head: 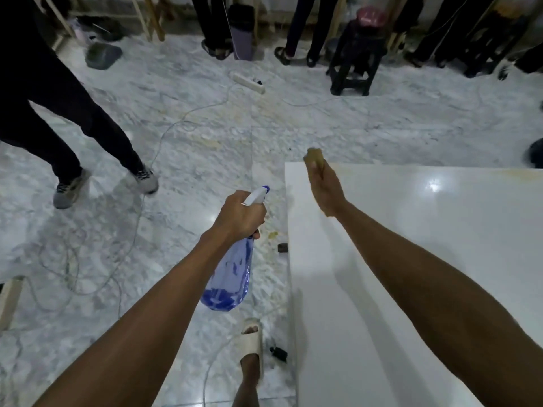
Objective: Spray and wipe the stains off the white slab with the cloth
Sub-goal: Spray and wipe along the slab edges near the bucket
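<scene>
The white slab [426, 259] fills the right half of the view, glossy, with a faint yellowish stain along its far edge. My right hand [324, 190] grips a bunched, brownish-yellow cloth [315, 157] near the slab's far left corner. Left of the slab, over the floor, my left hand [241, 215] holds a clear blue spray bottle [230, 277] by its white trigger head, nozzle pointing away from me. A little blue liquid sits at the bottle's bottom.
Marble floor [176, 142] with loose white cables and a power strip [249, 81]. A person in dark trousers walks at left [67, 113]. Several others stand along the far wall beside a black stool [357, 60]. My sandalled foot [251, 345] is close to the slab's left edge.
</scene>
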A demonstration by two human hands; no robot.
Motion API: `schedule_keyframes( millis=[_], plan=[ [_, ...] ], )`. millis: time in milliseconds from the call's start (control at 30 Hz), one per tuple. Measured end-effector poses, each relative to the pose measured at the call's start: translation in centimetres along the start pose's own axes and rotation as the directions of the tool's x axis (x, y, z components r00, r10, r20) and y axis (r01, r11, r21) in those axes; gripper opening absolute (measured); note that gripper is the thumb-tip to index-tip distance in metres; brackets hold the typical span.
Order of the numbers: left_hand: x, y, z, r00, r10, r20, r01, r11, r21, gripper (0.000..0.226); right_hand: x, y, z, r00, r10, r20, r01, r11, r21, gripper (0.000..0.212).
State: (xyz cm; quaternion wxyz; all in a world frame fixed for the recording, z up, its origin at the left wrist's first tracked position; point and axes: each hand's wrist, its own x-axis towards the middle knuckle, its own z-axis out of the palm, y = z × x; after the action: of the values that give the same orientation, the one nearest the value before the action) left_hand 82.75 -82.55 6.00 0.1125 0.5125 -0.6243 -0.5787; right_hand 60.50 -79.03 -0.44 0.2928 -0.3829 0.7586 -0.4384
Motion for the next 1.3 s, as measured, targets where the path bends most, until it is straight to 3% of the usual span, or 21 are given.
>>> schedule_keyframes(
  millis=[100, 133, 200, 233, 300, 400, 567, 733, 1000, 1300],
  plan=[
    [5.4, -0.8, -1.1, 1.0, 0.004, 0.014, -0.004, 1.0, 0.026, 0.039, 8.3, 1.6, 0.8, 0.982, -0.185, 0.027, 0.185, 0.941, -0.282, 0.044],
    [7.0, -1.4, -1.3, 1.0, -0.004, 0.018, 0.004, 1.0, 0.023, 0.039, 10.3, 2.4, 1.5, 0.975, -0.221, 0.037, 0.212, 0.858, -0.468, 0.043],
    [9.8, -2.6, -1.4, 1.0, -0.024, 0.016, 0.024, 1.0, 0.0, 0.035, 13.0, 4.9, 3.4, 0.965, -0.198, 0.175, 0.259, 0.588, -0.766, 0.045],
    [10.9, -3.2, -1.5, 0.999, -0.03, 0.02, 0.03, 1.0, -0.004, 0.034, 13.2, 6.6, 4.3, 0.952, -0.146, 0.27, 0.307, 0.492, -0.815, 0.05],
    [12.4, -4.2, -1.5, 0.999, -0.047, 0.028, 0.047, 0.999, -0.009, 0.036, 12.6, 10.7, 6.4, 0.922, -0.071, 0.381, 0.377, 0.398, -0.837, 0.071],
    [13.6, -5.3, -1.7, 0.995, -0.084, 0.046, 0.085, 0.996, -0.018, 0.035, 11.5, 11.4, 7.7, 0.946, 0.004, 0.324, 0.285, 0.465, -0.838, 0.086],
    [15.4, -5.9, -1.4, 0.995, -0.067, 0.071, 0.068, 0.998, -0.012, 0.039, 15.4, 8.2, 8.9, 0.999, 0.035, 0.039, 0.015, 0.516, -0.856, 0.074],
    [16.7, -6.8, -0.5, 0.996, -0.05, 0.075, 0.05, 0.999, 0.002, 0.036, 17.2, 10.6, 11.6, 0.989, 0.126, -0.071, -0.128, 0.533, -0.837, 0.073],
    [15.9, -9.4, 2.0, 0.995, 0.008, 0.098, -0.008, 1.0, -0.002, 0.027, 15.4, 11.5, 12.0, 0.991, 0.076, -0.111, -0.135, 0.517, -0.845, 0.069],
    [7.8, -13.8, 4.8, 0.991, 0.058, 0.121, -0.05, 0.996, -0.068, 0.019, 6.3, 12.2, 11.5, 0.995, 0.051, -0.087, -0.1, 0.485, -0.868, 0.07]
  ],
)
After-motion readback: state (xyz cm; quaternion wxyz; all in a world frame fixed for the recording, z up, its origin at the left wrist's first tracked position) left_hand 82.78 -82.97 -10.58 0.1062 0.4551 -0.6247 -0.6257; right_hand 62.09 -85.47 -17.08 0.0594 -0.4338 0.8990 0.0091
